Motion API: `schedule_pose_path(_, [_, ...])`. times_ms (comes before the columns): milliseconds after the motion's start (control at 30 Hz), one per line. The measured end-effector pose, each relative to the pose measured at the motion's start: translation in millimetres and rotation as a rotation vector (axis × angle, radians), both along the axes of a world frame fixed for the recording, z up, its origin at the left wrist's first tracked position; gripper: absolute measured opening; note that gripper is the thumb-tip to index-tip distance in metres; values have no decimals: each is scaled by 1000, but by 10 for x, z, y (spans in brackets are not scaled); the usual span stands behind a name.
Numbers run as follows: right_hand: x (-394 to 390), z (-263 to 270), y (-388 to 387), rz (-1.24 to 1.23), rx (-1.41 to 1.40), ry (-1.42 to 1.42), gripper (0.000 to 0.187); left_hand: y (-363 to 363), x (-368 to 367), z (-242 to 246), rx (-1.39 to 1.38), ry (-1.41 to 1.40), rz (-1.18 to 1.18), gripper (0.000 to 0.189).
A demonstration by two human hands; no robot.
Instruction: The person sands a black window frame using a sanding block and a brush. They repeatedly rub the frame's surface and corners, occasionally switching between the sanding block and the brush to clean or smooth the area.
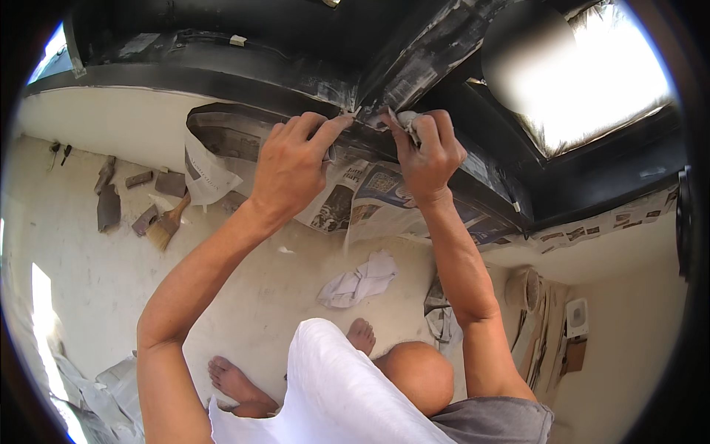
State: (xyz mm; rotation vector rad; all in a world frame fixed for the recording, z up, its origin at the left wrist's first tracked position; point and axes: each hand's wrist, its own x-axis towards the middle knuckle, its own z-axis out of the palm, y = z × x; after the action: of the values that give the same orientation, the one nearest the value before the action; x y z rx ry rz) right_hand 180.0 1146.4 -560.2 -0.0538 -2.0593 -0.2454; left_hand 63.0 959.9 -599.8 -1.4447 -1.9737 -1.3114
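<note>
My left hand [294, 161] rests against the black frame [266, 91], its index finger stretched to the joint where a scuffed crossbar [421, 66] meets the front rail. A curled grey edge [331, 154] shows beneath its bent fingers; whether they grip it is hidden. Just right of that joint, my right hand [432, 150] pinches a crumpled whitish wad [409, 121] together with a thin grey-brown sheet [391, 117] that looks like sandpaper. Whitish dust and scuffs mark the black surface around both hands. Newspaper [333, 205] hangs below the rail, covering part of the pale wall.
On the floor at left lie a paintbrush [163, 230], a dark flat piece [108, 208] and small blocks [138, 178]. A white cloth [360, 280] lies near my feet. A bucket [524, 288] stands at right beside long strips [535, 333]. Bright light fills an opening [615, 72].
</note>
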Motion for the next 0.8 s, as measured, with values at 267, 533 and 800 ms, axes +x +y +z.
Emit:
schedule_pose_path(267, [-19, -50, -122, -56, -26, -35, 27, 75, 60, -186, -74, -7, -9, 65])
schedule_pose_path(533, [-42, -84, -201, -132, -200, 84, 29, 100, 68, -220, -78, -50, -10, 61])
schedule_pose_path(800, [-140, -217, -256, -162, -225, 225, 38, 38, 102, -207, -40, -314, -106, 55])
